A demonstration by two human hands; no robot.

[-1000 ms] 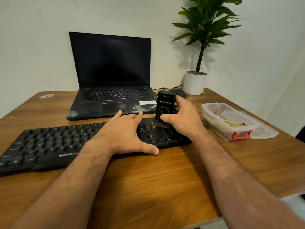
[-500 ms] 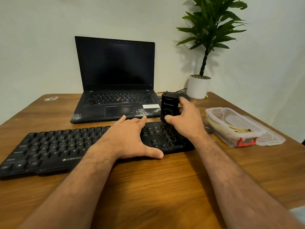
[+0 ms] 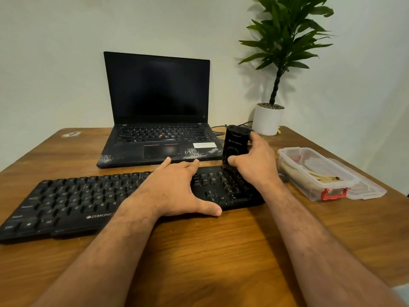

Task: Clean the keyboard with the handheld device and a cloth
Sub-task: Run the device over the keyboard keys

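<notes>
Head view: right hand grips black cylindrical handheld device upright at far right end of black flat plastic keyboard. Left hand flat on keys mid-keyboard, fingers straight, thumb at the front edge. Keyboard lies on brown wooden table, before black open laptop. Clear plastic box with red latch to the right.

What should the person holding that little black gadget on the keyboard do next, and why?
Probably draw the handheld device leftward along the next keys. The right hand holds it upright at the keyboard's far right corner, while the left hand lies flat on the keys, steadying it.
</notes>
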